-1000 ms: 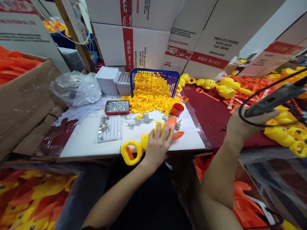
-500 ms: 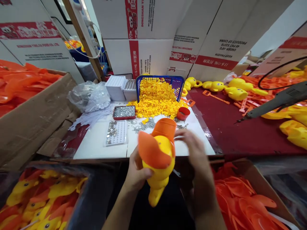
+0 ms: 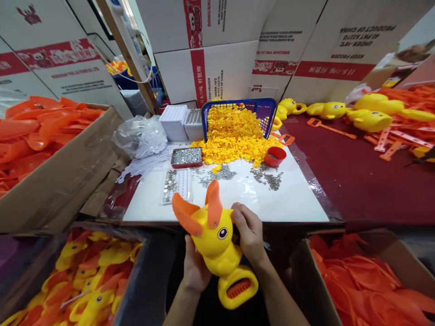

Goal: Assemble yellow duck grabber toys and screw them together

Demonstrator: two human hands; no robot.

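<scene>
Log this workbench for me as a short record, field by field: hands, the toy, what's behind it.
Left hand: cups the yellow duck toy from underneath
Right hand: on the toy's side, near its eye
Orange beak: open, pointing up
Behind: blue basket spilling yellow pieces; red tray of screws
</scene>
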